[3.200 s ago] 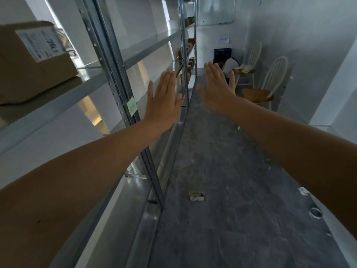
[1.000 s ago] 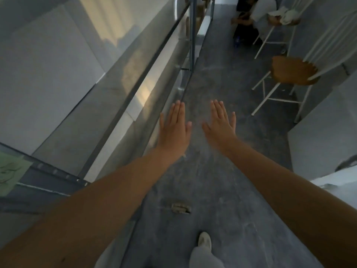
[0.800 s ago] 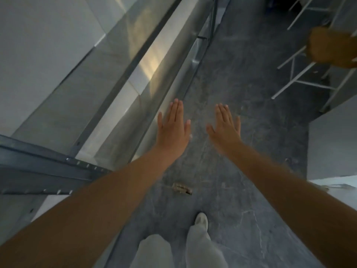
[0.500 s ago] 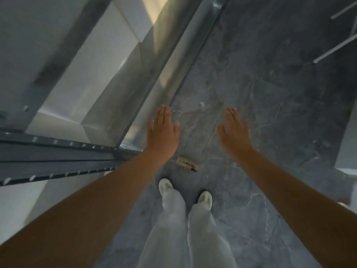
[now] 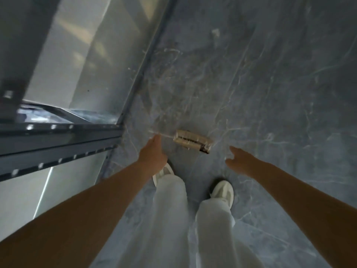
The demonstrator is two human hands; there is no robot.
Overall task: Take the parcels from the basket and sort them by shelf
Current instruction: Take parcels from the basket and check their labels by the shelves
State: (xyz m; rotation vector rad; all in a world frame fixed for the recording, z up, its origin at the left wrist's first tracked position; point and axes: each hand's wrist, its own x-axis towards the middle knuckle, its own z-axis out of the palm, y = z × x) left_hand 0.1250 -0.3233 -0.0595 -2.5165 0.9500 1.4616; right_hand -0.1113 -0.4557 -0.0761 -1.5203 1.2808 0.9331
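Observation:
I look straight down at the grey marbled floor (image 5: 270,84). A small tan and dark object (image 5: 192,141), perhaps a little parcel or a floor fitting, lies on the floor just ahead of my feet. My left hand (image 5: 153,154) hangs empty to its left, fingers extended. My right hand (image 5: 240,159) hangs empty to its right, fingers extended. Both hands are above the floor and apart from the object. No basket is in view.
The metal shelving unit (image 5: 58,136) runs along the left, its low shelf edge and upright close to my left arm. My legs in pale trousers and white shoes (image 5: 222,191) stand below the object. Open floor stretches ahead and right.
The view has tilted from down the aisle to straight down. Both hands have dropped lower and spread apart, now flanking the small object on the floor. The chairs have left the view.

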